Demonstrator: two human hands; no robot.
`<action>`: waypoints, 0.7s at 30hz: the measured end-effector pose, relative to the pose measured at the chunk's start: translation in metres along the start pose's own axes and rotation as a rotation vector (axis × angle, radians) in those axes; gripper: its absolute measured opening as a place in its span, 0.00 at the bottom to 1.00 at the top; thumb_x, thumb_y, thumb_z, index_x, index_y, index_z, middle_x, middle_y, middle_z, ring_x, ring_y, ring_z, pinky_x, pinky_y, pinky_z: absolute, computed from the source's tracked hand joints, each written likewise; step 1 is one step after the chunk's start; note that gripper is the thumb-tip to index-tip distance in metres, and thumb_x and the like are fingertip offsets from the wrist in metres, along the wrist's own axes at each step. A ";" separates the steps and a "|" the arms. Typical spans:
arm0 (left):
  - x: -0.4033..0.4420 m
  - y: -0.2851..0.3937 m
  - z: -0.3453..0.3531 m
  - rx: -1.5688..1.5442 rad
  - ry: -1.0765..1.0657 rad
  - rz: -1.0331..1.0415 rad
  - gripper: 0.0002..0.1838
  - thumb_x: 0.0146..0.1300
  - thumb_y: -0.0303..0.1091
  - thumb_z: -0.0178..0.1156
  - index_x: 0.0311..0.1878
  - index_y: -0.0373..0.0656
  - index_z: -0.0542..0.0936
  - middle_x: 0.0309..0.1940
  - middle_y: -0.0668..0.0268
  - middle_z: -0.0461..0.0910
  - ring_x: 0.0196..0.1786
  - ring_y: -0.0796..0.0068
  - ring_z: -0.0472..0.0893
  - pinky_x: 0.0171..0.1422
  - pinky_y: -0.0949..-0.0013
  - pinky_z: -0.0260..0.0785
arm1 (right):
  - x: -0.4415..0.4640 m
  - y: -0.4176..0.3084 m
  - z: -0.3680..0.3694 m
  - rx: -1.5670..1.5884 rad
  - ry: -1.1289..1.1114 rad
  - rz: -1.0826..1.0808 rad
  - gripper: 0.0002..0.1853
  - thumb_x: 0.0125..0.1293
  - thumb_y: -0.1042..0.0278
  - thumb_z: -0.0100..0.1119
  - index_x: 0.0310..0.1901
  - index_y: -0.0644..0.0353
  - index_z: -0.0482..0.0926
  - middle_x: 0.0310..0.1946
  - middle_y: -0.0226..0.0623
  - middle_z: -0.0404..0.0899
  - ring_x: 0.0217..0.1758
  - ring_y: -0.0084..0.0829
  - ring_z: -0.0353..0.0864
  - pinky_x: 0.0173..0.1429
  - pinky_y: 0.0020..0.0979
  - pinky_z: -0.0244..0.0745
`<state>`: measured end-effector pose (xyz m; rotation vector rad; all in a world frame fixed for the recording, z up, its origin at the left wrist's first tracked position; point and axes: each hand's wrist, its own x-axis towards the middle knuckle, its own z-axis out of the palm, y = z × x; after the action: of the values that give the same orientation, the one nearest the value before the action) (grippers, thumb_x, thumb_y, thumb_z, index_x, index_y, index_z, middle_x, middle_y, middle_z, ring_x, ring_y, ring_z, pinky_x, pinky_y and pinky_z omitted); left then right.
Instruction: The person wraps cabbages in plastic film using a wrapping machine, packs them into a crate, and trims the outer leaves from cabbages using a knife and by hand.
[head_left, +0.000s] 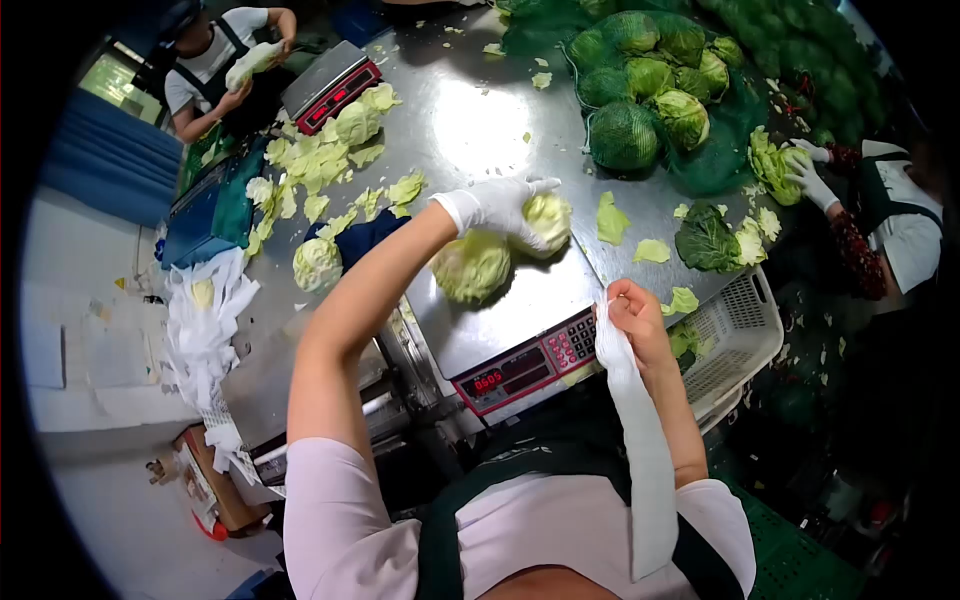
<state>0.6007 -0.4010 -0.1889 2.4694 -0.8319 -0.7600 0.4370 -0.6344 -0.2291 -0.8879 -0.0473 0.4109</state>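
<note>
My left hand point(510, 212), in a white glove, lies over a small pale cabbage point(548, 218) on the steel plate of a scale point(500, 335), its fingers around the top and side. Beside it on the same plate rests a larger cabbage point(472, 268), under my wrist. The scale's red display is lit. My bare right hand point(638, 318) pinches the top end of a long white mesh sleeve point(640, 440), which hangs down in front of my apron.
Netted cabbages point(650, 90) lie at the back right, loose leaves point(320, 160) at the left. A white crate point(740, 340) stands right of the scale, white sleeves point(205, 320) far left. Two co-workers handle vegetables, one at the upper left, one at the right; a second scale point(335, 85) is at the back.
</note>
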 end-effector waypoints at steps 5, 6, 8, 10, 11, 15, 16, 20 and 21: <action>-0.025 0.007 0.035 0.161 0.374 0.141 0.50 0.46 0.52 0.70 0.69 0.42 0.57 0.61 0.44 0.65 0.63 0.49 0.67 0.68 0.62 0.59 | -0.008 -0.004 0.015 -0.096 -0.019 -0.074 0.07 0.62 0.73 0.60 0.38 0.64 0.73 0.24 0.28 0.76 0.24 0.14 0.72 0.29 0.15 0.66; -0.037 0.016 0.041 0.122 0.385 0.080 0.46 0.49 0.49 0.69 0.68 0.41 0.59 0.64 0.45 0.60 0.66 0.48 0.63 0.69 0.60 0.56 | -0.007 -0.001 0.013 -0.088 -0.011 -0.084 0.08 0.63 0.71 0.60 0.38 0.64 0.74 0.25 0.27 0.76 0.25 0.14 0.72 0.29 0.16 0.67; -0.057 0.036 0.055 0.181 0.544 0.077 0.43 0.51 0.49 0.67 0.67 0.40 0.60 0.64 0.47 0.61 0.65 0.49 0.64 0.68 0.59 0.57 | -0.008 0.001 0.012 -0.090 0.014 -0.108 0.08 0.63 0.71 0.60 0.39 0.64 0.73 0.24 0.26 0.75 0.24 0.13 0.72 0.29 0.15 0.66; -0.074 0.055 0.078 -0.068 0.671 0.145 0.38 0.53 0.44 0.65 0.66 0.40 0.63 0.65 0.51 0.62 0.68 0.55 0.61 0.72 0.59 0.53 | -0.006 0.004 0.016 -0.086 0.037 -0.139 0.08 0.63 0.71 0.60 0.40 0.64 0.73 0.23 0.25 0.75 0.24 0.13 0.71 0.29 0.15 0.66; -0.088 0.072 0.089 -0.368 0.605 0.219 0.38 0.55 0.42 0.64 0.67 0.41 0.61 0.66 0.53 0.61 0.70 0.59 0.59 0.74 0.63 0.48 | -0.005 0.006 0.018 -0.197 0.054 -0.245 0.07 0.62 0.72 0.60 0.38 0.65 0.74 0.32 0.31 0.76 0.32 0.17 0.73 0.37 0.18 0.67; -0.109 0.128 0.138 -0.912 0.731 0.295 0.25 0.61 0.30 0.59 0.62 0.35 0.69 0.60 0.56 0.70 0.63 0.68 0.69 0.66 0.70 0.60 | -0.007 0.017 0.035 -0.420 0.099 -0.413 0.03 0.59 0.78 0.61 0.33 0.68 0.77 0.64 0.47 0.64 0.58 0.29 0.70 0.61 0.29 0.64; -0.110 0.124 0.148 -1.061 0.706 0.196 0.21 0.61 0.29 0.59 0.57 0.35 0.72 0.56 0.59 0.74 0.58 0.72 0.72 0.62 0.73 0.63 | -0.007 0.022 0.037 -0.449 0.123 -0.423 0.03 0.60 0.78 0.61 0.34 0.68 0.77 0.63 0.48 0.65 0.57 0.29 0.71 0.60 0.28 0.64; -0.129 0.127 0.179 -1.245 0.864 -0.010 0.09 0.62 0.27 0.59 0.45 0.35 0.78 0.40 0.67 0.80 0.42 0.82 0.77 0.49 0.77 0.69 | -0.014 0.030 0.048 -0.370 0.280 -0.347 0.07 0.64 0.72 0.58 0.38 0.67 0.75 0.55 0.45 0.73 0.49 0.26 0.76 0.52 0.26 0.70; -0.136 0.130 0.177 -1.290 0.890 -0.038 0.09 0.62 0.26 0.59 0.45 0.36 0.78 0.39 0.66 0.80 0.41 0.81 0.77 0.49 0.76 0.70 | -0.014 0.027 0.047 -0.302 0.377 -0.204 0.08 0.66 0.69 0.56 0.39 0.66 0.74 0.51 0.43 0.76 0.44 0.24 0.78 0.48 0.26 0.73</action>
<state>0.3463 -0.4457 -0.2046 1.3418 0.1015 -0.0322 0.4057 -0.5896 -0.2178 -1.2339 0.1499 0.0402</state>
